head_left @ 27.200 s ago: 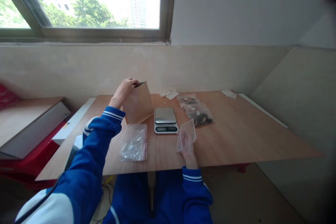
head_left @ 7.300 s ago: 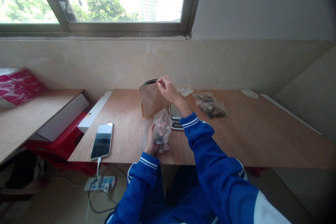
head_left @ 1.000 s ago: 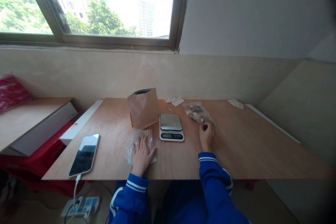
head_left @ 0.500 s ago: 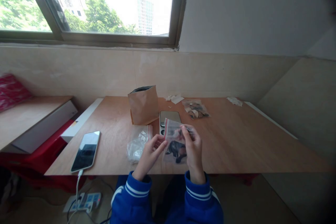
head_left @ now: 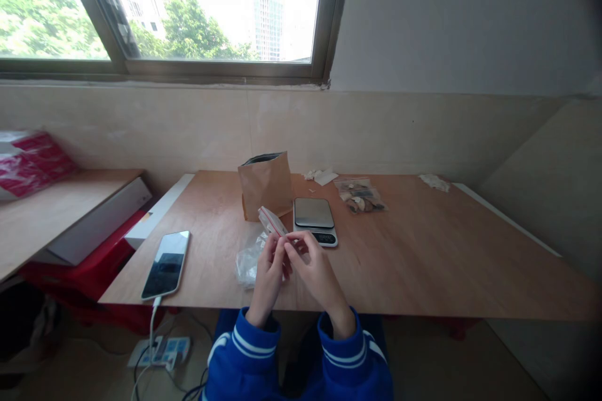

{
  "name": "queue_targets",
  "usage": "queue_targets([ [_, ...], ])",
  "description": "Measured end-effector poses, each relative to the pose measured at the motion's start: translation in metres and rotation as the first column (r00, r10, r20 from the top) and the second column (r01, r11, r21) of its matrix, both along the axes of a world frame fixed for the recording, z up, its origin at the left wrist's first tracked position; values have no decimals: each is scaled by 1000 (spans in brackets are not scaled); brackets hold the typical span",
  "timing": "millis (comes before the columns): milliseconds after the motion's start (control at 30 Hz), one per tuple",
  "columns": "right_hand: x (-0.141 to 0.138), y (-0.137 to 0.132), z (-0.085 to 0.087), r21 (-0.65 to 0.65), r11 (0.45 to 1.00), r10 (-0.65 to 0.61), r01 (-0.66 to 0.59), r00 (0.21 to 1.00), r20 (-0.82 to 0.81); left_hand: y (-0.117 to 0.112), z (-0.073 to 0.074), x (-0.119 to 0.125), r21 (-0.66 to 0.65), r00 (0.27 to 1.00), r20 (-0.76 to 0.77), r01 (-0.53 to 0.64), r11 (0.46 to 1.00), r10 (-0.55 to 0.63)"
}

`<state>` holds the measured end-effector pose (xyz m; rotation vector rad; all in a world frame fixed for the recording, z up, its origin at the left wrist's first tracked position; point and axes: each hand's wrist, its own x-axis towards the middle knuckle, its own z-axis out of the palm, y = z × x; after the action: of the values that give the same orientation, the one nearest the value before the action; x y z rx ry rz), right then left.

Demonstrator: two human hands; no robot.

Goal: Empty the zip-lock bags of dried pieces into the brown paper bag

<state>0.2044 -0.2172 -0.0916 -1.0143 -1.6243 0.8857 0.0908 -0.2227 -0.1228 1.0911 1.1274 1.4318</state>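
My left hand (head_left: 268,276) and my right hand (head_left: 314,266) meet in front of the digital kitchen scale (head_left: 314,220), pinching a clear zip bag with a red-striped seal (head_left: 271,221). The bag stands nearly edge-on, so its contents are hidden. Just under my left hand lies a crumpled clear plastic bag (head_left: 247,267). A kraft paper pouch (head_left: 264,187) with a dark lining stands upright behind my hands. Another zip bag holding brown and pale pieces (head_left: 360,196) lies to the right of the scale.
A smartphone (head_left: 165,265) lies left on the plywood table (head_left: 423,250), its cable running down to a power strip (head_left: 162,352) on the floor. White paper scraps (head_left: 320,177) lie near the wall. A low shelf (head_left: 79,219) stands left.
The zip bag with dark contents has turned from flat-on to nearly edge-on, now tilted up toward the pouch. My hands have come closer together, and the view has shifted slightly.
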Motion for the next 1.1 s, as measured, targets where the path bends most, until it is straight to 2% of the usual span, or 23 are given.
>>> queue_targets([
  [133,-4,2,-2,15,1000,-5,5,1000,16,2,-2,-1,-22,999,-6,-31,999,31],
  [433,3,5,-3,-8,999,-30,31,992,126,4,-3,-8,71,982,-182,72,995,-58],
  [600,-1,6,-9,-45,996,-66,74,987,149,1,-2,-9,151,933,-357,10,988,45],
  [700,0,9,-15,-55,988,-138,144,984,111,-2,-1,-7,170,906,-415,-14,985,85],
  [767,7,14,-22,-37,964,-261,263,964,57,-4,0,-10,167,910,-406,-19,986,86],
  [833,21,21,-30,-50,906,-422,420,906,-31,-5,3,-16,170,914,-386,-60,984,122],
  [900,36,28,-37,-113,851,-525,513,841,-131,-5,6,-24,168,916,-365,-111,979,166],
  [967,45,31,-41,-174,839,-543,515,812,-216,-4,8,-30,147,933,-303,-157,977,195],
  [1100,40,29,-33,-201,891,-454,407,816,-357,2,4,-36,68,972,-112,-198,978,204],
])
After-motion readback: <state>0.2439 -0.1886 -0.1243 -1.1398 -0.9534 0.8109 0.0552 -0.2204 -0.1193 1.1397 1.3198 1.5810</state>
